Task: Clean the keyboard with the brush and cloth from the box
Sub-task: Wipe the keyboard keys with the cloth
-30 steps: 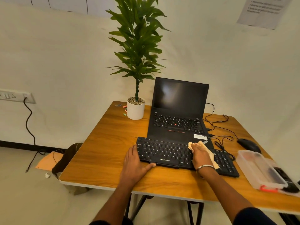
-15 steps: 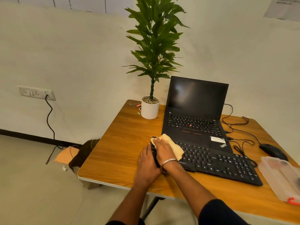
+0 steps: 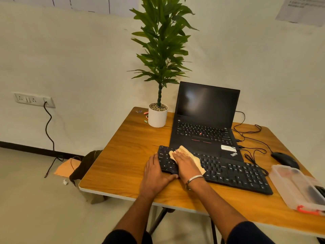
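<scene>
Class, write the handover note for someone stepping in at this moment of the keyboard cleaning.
Left hand: open, braced on the keyboard's left end.
Right hand: flat, pressing the cloth onto the left-side keys.
Box: at the table's right edge; the brush isn't clearly visible.
Done: cloth out and in use.
Left: wipe the remaining keys; whether brushing is done can't be told.
</scene>
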